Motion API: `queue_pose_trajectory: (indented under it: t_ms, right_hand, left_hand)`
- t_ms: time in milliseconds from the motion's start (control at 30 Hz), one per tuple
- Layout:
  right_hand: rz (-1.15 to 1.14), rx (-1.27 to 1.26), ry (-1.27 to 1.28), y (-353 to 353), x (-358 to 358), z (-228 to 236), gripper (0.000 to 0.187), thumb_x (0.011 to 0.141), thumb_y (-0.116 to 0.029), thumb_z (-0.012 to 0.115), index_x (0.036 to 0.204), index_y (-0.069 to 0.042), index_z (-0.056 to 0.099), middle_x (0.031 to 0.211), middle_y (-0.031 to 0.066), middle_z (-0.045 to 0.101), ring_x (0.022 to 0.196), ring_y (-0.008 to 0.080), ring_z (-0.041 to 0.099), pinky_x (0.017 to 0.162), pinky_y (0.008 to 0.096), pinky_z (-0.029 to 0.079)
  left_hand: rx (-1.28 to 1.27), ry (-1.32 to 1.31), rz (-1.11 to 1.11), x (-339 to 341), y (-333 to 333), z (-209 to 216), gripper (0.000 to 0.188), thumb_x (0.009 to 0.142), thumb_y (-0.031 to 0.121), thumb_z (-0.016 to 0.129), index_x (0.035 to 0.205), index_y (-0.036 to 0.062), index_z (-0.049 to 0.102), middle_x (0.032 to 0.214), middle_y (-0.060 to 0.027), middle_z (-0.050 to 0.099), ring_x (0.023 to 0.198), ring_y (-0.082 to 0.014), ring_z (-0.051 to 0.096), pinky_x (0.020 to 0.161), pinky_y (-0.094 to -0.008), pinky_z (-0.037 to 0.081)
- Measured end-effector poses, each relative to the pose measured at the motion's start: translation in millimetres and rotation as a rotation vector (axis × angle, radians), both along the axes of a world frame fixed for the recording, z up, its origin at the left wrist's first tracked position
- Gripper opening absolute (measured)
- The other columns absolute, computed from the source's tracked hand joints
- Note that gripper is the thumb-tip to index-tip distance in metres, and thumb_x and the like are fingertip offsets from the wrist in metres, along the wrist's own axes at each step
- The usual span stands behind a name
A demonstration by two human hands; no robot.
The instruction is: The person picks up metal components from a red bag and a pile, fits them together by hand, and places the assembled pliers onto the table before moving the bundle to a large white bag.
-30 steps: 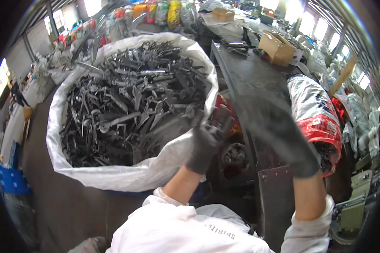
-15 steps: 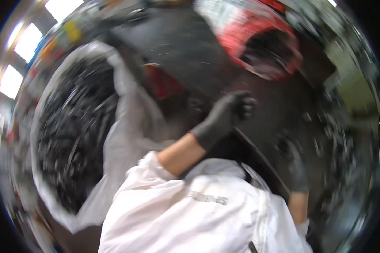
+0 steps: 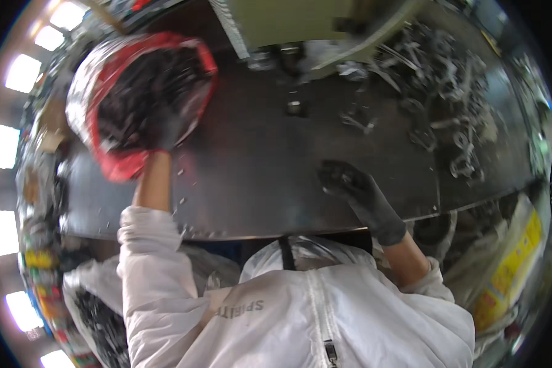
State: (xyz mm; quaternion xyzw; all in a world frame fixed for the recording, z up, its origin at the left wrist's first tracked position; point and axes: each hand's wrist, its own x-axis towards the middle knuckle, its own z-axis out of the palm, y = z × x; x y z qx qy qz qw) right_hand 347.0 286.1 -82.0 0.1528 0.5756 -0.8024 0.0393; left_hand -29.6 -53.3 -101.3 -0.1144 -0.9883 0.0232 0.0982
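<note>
We had our left hand (image 3: 165,132) in its dark glove reaching up and left into the mouth of the red-rimmed sack (image 3: 113,165) that lay on the far left of the dark metal table (image 3: 257,178). Its grip was buried among the dark metal parts (image 3: 141,92) inside, so we could not tell whether it was clenched or released. Our right hand (image 3: 352,187), also gloved, rested on the table near its near edge, fingers curled loosely and grasping nothing that we could make out.

Half a second earlier the view had been blurred and swung toward the big white sack on our left, with the left hand hovering above the table and short of the red-rimmed sack; by now the head had turned, the sack had come to the upper left, and the hand had gone into it. The right hand had moved up from the lower right onto the table.

A scatter of loose metal pieces (image 3: 454,116) lay on the far right of the table, well apart from both hands. Part of the white sack (image 3: 98,306) showed at the near left.
</note>
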Motion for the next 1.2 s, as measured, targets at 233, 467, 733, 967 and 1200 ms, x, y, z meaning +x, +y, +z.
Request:
queue_pose_trajectory:
  t_ms: [233,467,733,967,1200]
  right_hand:
    - [-0.118,1.211,0.218,125.0,-58.8,20.0,0.042,0.093,-0.006,0.064,0.135,-0.014,0.064,0.126,0.008,0.066,0.12,0.0248,0.062,0.104,0.0375,0.049]
    - [0.565,2.023,0.305,185.8,-139.5,-7.9,0.045,0.09,-0.011,0.066,0.133,-0.024,0.065,0.151,0.0057,0.048,0.147,0.0229,0.036,0.111,0.0457,0.047]
    - [-0.052,1.072,0.079,101.9,-125.0,12.7,0.026,0.097,-0.011,0.067,0.124,-0.011,0.065,0.102,0.0069,0.068,0.083,0.017,0.069,0.068,0.0304,0.058]
    - [-0.156,-0.161,0.025,48.0,-143.0,14.6,0.027,0.099,-0.009,0.065,0.125,0.0,0.063,0.097,0.0041,0.067,0.079,0.0102,0.066,0.062,0.0228,0.054]
    - [-0.148,0.06,-0.02,22.0,-151.5,14.4,0.021,0.097,-0.002,0.062,0.118,-0.001,0.063,0.099,0.0062,0.069,0.078,0.0119,0.065,0.064,0.0267,0.056]
  left_hand:
    - [-0.087,-0.017,0.08,-27.9,26.1,-17.2,0.06,0.1,0.042,0.056,0.139,-0.0038,0.048,0.12,-0.0297,0.066,0.105,-0.0452,0.067,0.086,-0.0529,0.052]
    - [-0.067,0.056,-0.327,-2.5,39.8,-18.0,0.037,0.101,0.033,0.059,0.117,0.001,0.053,0.105,-0.0261,0.068,0.097,-0.0449,0.067,0.078,-0.0507,0.054]
    - [1.229,-0.89,-0.154,104.0,83.1,-21.5,0.038,0.103,0.044,0.057,0.118,0.0102,0.064,0.09,0.0017,0.062,0.07,-0.0065,0.058,0.06,-0.0239,0.045]
    - [1.327,-1.029,-0.328,148.4,164.5,10.3,0.043,0.108,0.036,0.05,0.129,-0.001,0.057,0.106,-0.0128,0.069,0.088,-0.0213,0.071,0.077,-0.0336,0.058]
    - [1.347,-1.077,-0.388,135.9,170.0,6.9,0.049,0.109,0.038,0.048,0.135,-0.0036,0.053,0.109,-0.0147,0.069,0.089,-0.0227,0.071,0.075,-0.0366,0.061]
